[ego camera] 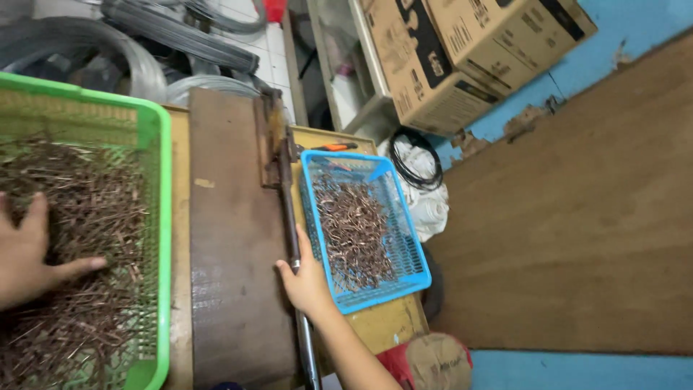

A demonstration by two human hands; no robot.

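Observation:
My left hand (29, 256) lies spread on a heap of thin brown metal rods inside a big green plastic basket (162, 188) at the left. My right hand (307, 278) is wrapped around a long grey metal lever bar (287, 209) that runs along the right edge of a dark worn board (231, 238). Just right of that hand sits a small blue plastic basket (415, 253) filled with bent brown wire pieces (354, 231).
Coils of grey wire (86, 43) lie beyond the green basket. Cardboard boxes (462, 50) stack at the upper right against a blue wall. A black cable coil on white cloth (419, 166) sits past the blue basket. Brown floor (577, 217) lies at the right.

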